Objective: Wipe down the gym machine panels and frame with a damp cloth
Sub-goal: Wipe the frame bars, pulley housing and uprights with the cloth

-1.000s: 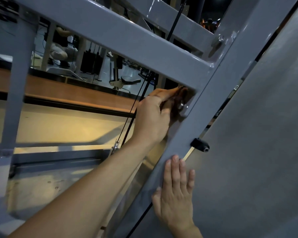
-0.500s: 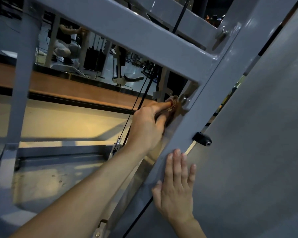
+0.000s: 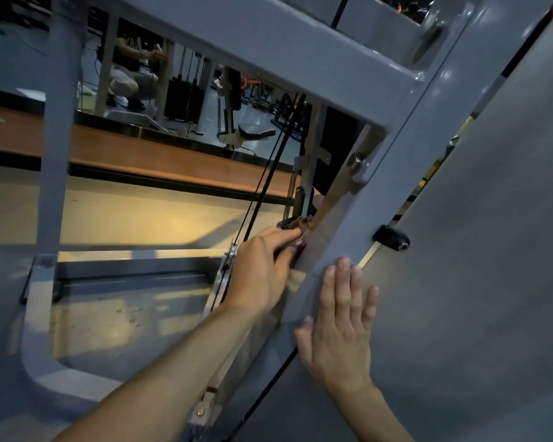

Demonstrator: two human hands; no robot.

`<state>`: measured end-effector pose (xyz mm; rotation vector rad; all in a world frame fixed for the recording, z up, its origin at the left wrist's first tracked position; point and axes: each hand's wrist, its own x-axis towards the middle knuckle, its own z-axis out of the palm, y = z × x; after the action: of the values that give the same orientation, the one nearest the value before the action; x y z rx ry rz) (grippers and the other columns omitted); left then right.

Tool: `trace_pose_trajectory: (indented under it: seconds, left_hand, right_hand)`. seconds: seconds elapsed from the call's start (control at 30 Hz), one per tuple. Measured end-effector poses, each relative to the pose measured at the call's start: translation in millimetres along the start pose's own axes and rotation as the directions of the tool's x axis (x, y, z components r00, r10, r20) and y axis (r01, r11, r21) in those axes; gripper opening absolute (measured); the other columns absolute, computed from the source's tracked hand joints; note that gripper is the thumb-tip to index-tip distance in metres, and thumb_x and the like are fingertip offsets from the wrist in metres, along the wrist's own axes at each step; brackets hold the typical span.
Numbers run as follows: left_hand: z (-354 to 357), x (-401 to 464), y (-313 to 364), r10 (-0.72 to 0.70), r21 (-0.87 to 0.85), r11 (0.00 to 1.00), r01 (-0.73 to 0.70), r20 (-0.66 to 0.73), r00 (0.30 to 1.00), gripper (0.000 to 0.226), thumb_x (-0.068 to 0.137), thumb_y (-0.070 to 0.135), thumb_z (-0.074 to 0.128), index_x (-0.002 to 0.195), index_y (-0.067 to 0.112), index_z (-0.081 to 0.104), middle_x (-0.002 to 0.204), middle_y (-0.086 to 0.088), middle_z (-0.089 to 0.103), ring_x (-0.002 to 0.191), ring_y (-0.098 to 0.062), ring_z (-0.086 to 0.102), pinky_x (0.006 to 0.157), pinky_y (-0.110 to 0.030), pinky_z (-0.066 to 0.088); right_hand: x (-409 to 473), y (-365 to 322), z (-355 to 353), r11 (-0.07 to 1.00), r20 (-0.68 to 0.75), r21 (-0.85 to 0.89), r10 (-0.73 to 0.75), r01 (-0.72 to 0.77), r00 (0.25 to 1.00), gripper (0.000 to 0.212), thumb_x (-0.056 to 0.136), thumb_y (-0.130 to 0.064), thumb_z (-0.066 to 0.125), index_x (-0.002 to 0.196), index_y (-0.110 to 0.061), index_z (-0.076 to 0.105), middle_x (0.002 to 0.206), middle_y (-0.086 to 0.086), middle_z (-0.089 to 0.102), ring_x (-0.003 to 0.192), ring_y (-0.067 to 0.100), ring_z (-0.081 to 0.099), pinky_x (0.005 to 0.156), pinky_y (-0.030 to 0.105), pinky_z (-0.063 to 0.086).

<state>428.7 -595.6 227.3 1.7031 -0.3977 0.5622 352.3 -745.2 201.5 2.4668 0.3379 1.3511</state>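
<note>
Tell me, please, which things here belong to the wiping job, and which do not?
Job: cloth gripped in left hand; grey frame post; side panel; right hand flat against them.
Not job: black cables; black knob; wooden ledge.

Hands [image 3: 268, 269] apart (right [image 3: 339, 327] flat)

Fig.: left hand [image 3: 262, 275] & right hand [image 3: 339, 323], both bare, no gloves/rings visible; forearms bare, no sleeves in view. Short nails. Right hand nearest the black knob [image 3: 391, 238].
</note>
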Motion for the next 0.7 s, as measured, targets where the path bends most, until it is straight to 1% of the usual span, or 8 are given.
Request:
trace_pose_trajectory:
  seconds: [0.1, 0.17, 0.27, 0.33, 0.4, 0.5, 0.6, 0.7]
  left_hand:
    - [3.7, -9.0, -14.1, 0.022, 0.02, 1.0, -0.022, 0.01, 1.0, 0.032, 0.096, 0.0, 0.066, 0.123, 0.012, 0.076, 0.114, 0.008, 0.071, 0.106, -0.004, 0.065, 0.094, -0.003, 0.041]
    - [6.6, -40.1, -52.4, -0.1, 0.099, 0.991, 0.093, 0.066, 0.993, 0.032, 0.094, -0.003, 0.066, 0.121, 0.011, 0.077, 0.11, 0.0, 0.075, 0.104, -0.014, 0.069, 0.086, -0.002, 0.041]
    - [4.4, -71.7, -88.8, -0.259, 0.171, 0.959, 0.226, 0.208, 0.943, 0.031, 0.091, -0.007, 0.066, 0.113, 0.011, 0.08, 0.101, -0.006, 0.079, 0.102, -0.023, 0.073, 0.079, -0.016, 0.047]
    - [5.4, -62.0, -86.6, -0.213, 0.154, 0.97, 0.187, 0.168, 0.963, 0.029, 0.091, -0.005, 0.068, 0.113, 0.009, 0.08, 0.104, -0.006, 0.079, 0.102, -0.018, 0.072, 0.08, -0.01, 0.045]
    - [7.6, -44.2, -74.7, -0.111, 0.103, 0.989, 0.102, 0.08, 0.991, 0.028, 0.093, -0.001, 0.069, 0.118, 0.009, 0.078, 0.108, -0.001, 0.076, 0.101, -0.006, 0.067, 0.085, -0.002, 0.042]
    - [12.1, -46.4, -77.1, -0.087, 0.068, 0.994, 0.081, 0.081, 0.993, 0.032, 0.095, -0.001, 0.066, 0.124, 0.011, 0.075, 0.111, 0.006, 0.073, 0.102, -0.002, 0.066, 0.09, -0.005, 0.045]
    - [16.0, -83.6, -104.0, -0.246, 0.126, 0.966, 0.226, 0.168, 0.955, 0.035, 0.095, -0.006, 0.062, 0.121, 0.013, 0.077, 0.102, 0.007, 0.073, 0.098, -0.011, 0.07, 0.082, -0.006, 0.047]
    - [14.1, -101.9, -118.1, -0.352, 0.216, 0.926, 0.309, 0.197, 0.915, 0.034, 0.095, -0.005, 0.062, 0.118, 0.014, 0.078, 0.096, 0.008, 0.074, 0.095, -0.014, 0.072, 0.077, -0.018, 0.052]
  right_hand:
    - [-0.6, -0.9, 0.1, 1.0, 0.004, 0.014, 0.007, -0.007, 1.0, 0.092, 0.085, -0.027, 0.044, 0.161, -0.001, 0.0, 0.171, 0.014, -0.007, 0.158, 0.031, -0.002, 0.127, 0.053, -0.003]
    - [0.2, -2.4, -0.7, 1.0, 0.002, 0.023, 0.01, -0.01, 1.0, 0.091, 0.085, -0.027, 0.043, 0.161, -0.002, -0.001, 0.171, 0.014, -0.008, 0.158, 0.03, -0.003, 0.127, 0.053, -0.002]
    - [-0.1, -2.3, -0.5, 0.999, 0.006, 0.03, 0.011, -0.012, 1.0, 0.092, 0.086, -0.028, 0.044, 0.161, -0.002, -0.002, 0.171, 0.013, -0.01, 0.158, 0.03, -0.004, 0.127, 0.053, -0.003]
    - [-0.2, -2.1, 0.3, 0.999, 0.001, 0.04, 0.015, -0.015, 1.0, 0.092, 0.086, -0.027, 0.045, 0.161, -0.003, -0.003, 0.171, 0.013, -0.01, 0.158, 0.03, -0.004, 0.127, 0.052, -0.004]
    - [-0.9, -2.5, 1.8, 0.998, -0.008, 0.049, 0.025, -0.024, 1.0, 0.093, 0.085, -0.027, 0.045, 0.161, -0.003, -0.003, 0.17, 0.012, -0.011, 0.158, 0.029, -0.005, 0.127, 0.052, -0.004]
    - [-1.3, -2.6, 4.6, 0.998, -0.004, 0.065, 0.026, -0.026, 1.0, 0.096, 0.085, -0.027, 0.046, 0.161, -0.005, -0.007, 0.17, 0.009, -0.015, 0.158, 0.027, -0.008, 0.126, 0.052, -0.006]
    - [-0.8, -0.9, 7.8, 0.996, -0.006, 0.081, 0.027, -0.027, 1.0, 0.096, 0.084, -0.029, 0.044, 0.161, -0.007, -0.009, 0.17, 0.007, -0.018, 0.158, 0.026, -0.011, 0.126, 0.051, -0.008]
    - [0.3, -1.5, 8.3, 0.995, -0.018, 0.101, 0.015, -0.013, 1.0, 0.093, 0.085, -0.03, 0.041, 0.161, -0.008, -0.009, 0.169, 0.006, -0.019, 0.157, 0.025, -0.012, 0.126, 0.051, -0.008]
